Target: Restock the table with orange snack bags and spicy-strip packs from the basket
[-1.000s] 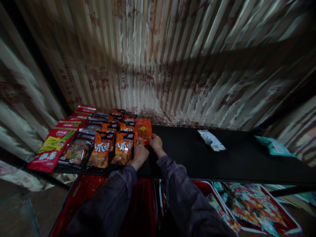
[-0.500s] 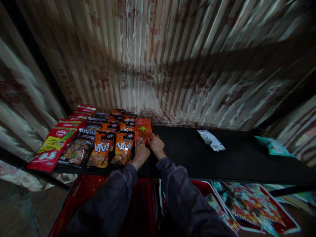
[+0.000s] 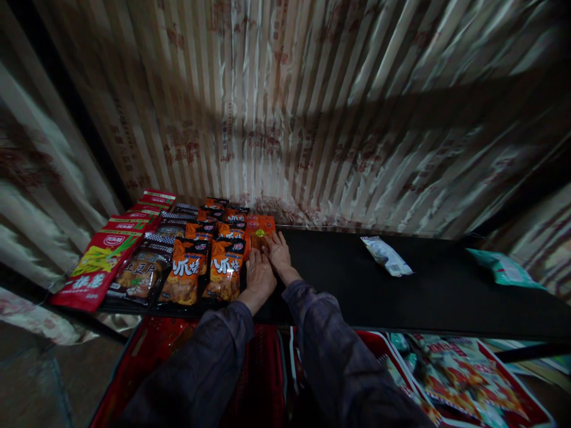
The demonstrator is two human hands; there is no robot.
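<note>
Both hands rest flat, palms down and fingers spread, on an orange snack packet (image 3: 260, 229) at the right end of the rows of packets on the black counter (image 3: 357, 279); the left hand (image 3: 260, 274) presses the near part of the packet and the right hand (image 3: 278, 252) lies just beside it, covering the packet's right edge; neither hand is clenched and neither closes around the packet, so the contact reads as pressing or levelling rather than gripping; the packet lies face up, touching the neighbouring orange-and-black packets (image 3: 225, 267), apparently so that it lines up with the rows; further left lie brown packets (image 3: 143, 270) and, at the far left, red packets (image 3: 100, 261) overlapping like tiles, each row laid lengthwise from the counter's front towards the curtain (image 3: 312, 119); a single white packet (image 3: 387, 255) lies well apart to the right on bare counter, and a green packet (image 3: 506, 268) sits near the right end; below the counter edge, a red basket (image 3: 151, 351) stands under the arms, its contents too dark to tell; to the right a red-rimmed container (image 3: 526, 404) holds several colourful packets lying loosely
</note>
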